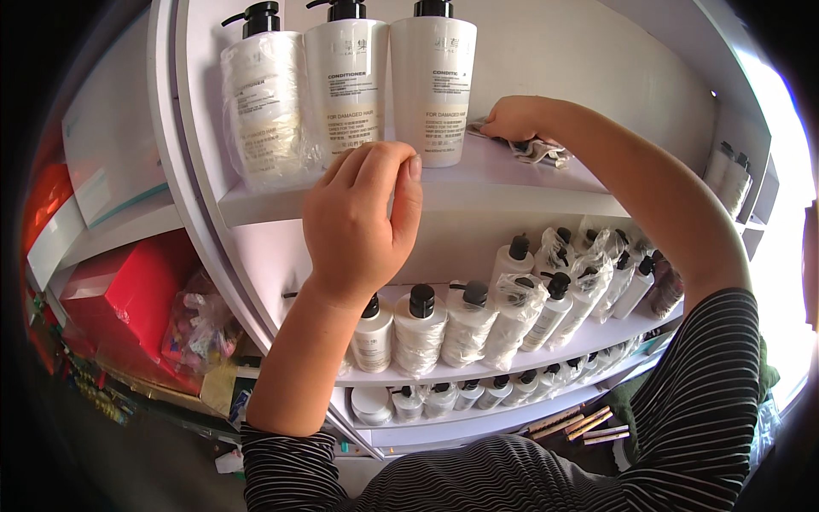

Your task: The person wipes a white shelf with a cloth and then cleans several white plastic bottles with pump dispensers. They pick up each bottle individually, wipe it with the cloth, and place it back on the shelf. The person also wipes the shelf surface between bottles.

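Note:
My right hand grips a crumpled patterned cloth on the upper shelf board, to the right of a white pump bottle of conditioner. My left hand is loosely curled before the shelf's front edge, thumb against the forefinger. Nothing shows in it, though its fingertips are partly hidden and I cannot tell if it touches the board. Behind it stands a second conditioner bottle, its lower part covered by my fingers. A third bottle, wrapped in clear plastic, stands at the left by the upright.
Below, the middle shelf bears several white pump bottles, many in plastic. The lowest shelf holds smaller pump bottles and a white jar. A red box and a plastic bag of small items sit left of the upright.

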`<state>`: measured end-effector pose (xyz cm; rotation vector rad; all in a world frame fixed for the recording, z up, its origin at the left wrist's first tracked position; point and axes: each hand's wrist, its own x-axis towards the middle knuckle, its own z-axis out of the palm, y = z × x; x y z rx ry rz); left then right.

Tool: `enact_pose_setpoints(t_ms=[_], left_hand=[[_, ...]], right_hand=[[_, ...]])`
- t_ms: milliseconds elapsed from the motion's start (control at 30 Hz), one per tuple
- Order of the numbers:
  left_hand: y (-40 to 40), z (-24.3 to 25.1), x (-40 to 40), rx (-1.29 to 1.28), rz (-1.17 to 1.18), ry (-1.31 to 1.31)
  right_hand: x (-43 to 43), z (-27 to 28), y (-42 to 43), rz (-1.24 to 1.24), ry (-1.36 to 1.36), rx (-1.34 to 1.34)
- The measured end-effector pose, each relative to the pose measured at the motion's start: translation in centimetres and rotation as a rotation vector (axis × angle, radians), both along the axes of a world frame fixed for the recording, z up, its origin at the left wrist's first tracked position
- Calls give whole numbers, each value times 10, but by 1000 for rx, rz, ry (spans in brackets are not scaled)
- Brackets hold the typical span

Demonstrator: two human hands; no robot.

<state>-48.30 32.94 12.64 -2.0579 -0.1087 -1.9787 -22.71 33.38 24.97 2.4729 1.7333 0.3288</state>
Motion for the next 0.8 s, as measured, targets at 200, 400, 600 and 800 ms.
enact_pose_setpoints(t_ms=[200, 400, 600, 800], left_hand=[[1, -1, 3, 10, 45, -48], [-2, -3, 3, -38, 88, -54], [-5, -4, 5, -78, 128, -66], [-7, -4, 9, -116, 128, -67]], right_hand=[[8, -18, -24, 274, 244, 115], [-5, -20, -76, 406, 422, 88], [-7, -22, -124, 565, 404, 114], [24, -26, -153, 784, 399, 158]])
